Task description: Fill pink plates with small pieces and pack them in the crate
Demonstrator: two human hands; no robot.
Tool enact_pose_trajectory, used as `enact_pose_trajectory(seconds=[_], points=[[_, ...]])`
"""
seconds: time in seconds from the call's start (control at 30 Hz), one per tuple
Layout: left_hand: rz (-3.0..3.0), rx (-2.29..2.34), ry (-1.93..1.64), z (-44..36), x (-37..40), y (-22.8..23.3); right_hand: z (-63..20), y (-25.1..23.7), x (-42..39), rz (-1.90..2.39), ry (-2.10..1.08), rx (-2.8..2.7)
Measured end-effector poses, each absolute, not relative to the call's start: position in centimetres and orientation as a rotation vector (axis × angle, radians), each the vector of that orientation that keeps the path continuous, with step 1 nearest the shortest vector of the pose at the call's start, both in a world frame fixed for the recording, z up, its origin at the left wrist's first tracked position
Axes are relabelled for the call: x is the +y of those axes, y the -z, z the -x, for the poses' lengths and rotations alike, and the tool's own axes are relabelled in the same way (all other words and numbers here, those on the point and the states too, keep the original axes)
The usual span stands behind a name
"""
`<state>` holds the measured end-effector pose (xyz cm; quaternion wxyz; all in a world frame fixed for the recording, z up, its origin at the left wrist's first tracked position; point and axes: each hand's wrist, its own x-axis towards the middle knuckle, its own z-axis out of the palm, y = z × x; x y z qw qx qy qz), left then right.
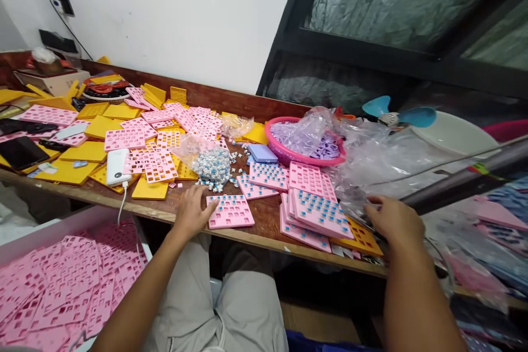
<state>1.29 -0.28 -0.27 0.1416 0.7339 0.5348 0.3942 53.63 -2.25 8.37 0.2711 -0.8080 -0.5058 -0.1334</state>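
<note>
My left hand lies at the left edge of a pink board with square holes, its fingers apart and the thumb touching the board. Small blue-topped pieces fill the upper holes of this board; its lower holes are bare. Just behind it is a heap of tiny white and blue pieces. My right hand is off to the right, beside clear plastic bags and a dark bar. Its thumb and forefinger point left, slightly apart, with nothing visible between them; the other fingers are partly hidden.
Pink boards set with blue pieces are stacked right of centre, over an orange board. Behind them stands a pink basket of purple pieces. Yellow boards, a white power bank and a phone lie left. A bin holds pink boards.
</note>
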Motion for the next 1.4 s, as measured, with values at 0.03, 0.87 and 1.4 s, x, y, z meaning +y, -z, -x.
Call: enact_pose_trajectory(seconds=[0.03, 0.87, 1.4], points=[[-2.123, 1.557, -1.134, -0.5, 0.0, 0.2, -51.7, -9.0, -2.3, 2.129, 0.444, -1.338], [-2.537, 1.478, -0.499, -1.0, 6.5, -2.3, -19.8, -3.8, 7.6, 1.733, -0.488, -2.345], [-2.589, 1.671, -0.518, 0.9, 4.1, -2.4, -21.5, -4.7, 5.7, 1.380, -0.305, -2.288]])
